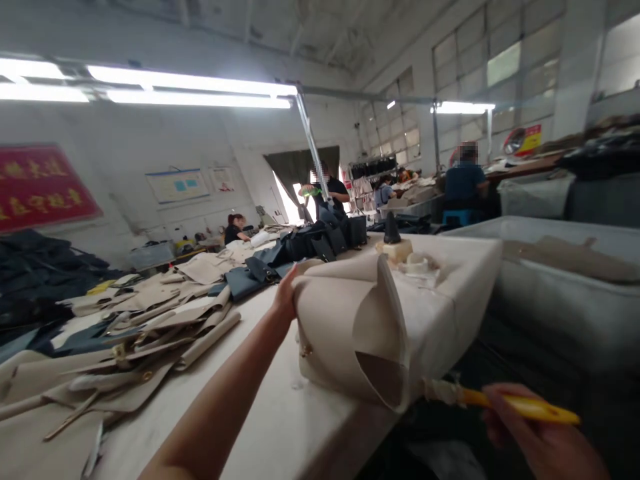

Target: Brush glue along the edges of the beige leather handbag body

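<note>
The left hand (285, 295), its grip open, presses a curled beige panel (345, 327) on the surface (270, 427). The right hand (535, 437) grips a yellow-handled tool (523, 405). The panel's end appears unjoined.

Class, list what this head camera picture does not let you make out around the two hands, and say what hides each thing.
Head view:
left hand: fingers hidden behind the bag
right hand: wrist and forearm cut off by the lower edge
yellow tool: end nearest the bag hidden by a wrapped cream strip
bag opening: inside lost in shadow
red banner: lettering too blurred to read
</note>
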Available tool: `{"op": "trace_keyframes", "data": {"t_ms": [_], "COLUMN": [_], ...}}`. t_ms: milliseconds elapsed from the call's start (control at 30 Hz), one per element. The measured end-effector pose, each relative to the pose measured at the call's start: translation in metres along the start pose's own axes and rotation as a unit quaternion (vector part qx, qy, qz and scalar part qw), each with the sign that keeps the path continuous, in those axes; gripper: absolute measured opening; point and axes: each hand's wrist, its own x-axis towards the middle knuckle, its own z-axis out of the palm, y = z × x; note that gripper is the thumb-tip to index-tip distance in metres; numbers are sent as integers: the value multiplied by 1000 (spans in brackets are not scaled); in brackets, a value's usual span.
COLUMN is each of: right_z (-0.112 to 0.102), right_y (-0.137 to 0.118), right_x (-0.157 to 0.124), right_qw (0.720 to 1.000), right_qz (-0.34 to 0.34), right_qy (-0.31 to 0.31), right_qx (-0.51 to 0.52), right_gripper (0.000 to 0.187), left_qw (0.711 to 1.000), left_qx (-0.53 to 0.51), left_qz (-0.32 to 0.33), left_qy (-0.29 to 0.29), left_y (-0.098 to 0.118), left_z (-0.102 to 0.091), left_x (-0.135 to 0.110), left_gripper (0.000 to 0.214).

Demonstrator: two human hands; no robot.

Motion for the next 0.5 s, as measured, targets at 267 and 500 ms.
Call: {"op": "trace_keyframes", "data": {"t_ms": [267,500], "right_z": [-17,-20], "right_y": [11,-2], "right_x": [-11,-9], "right_qw": [989,988], "right_qz": [140,144], "right_qy": [-15,38], "right_qx": [50,31], "right_gripper": [55,60], "left_qw": [994,986], "left_qx": [99,77], "left_qz": [-43,102], "left_qy": [-15,-104], "left_y": [10,35], "left_z": [-4,34], "left_x": [-2,13], "left_gripper": [24,17]}}
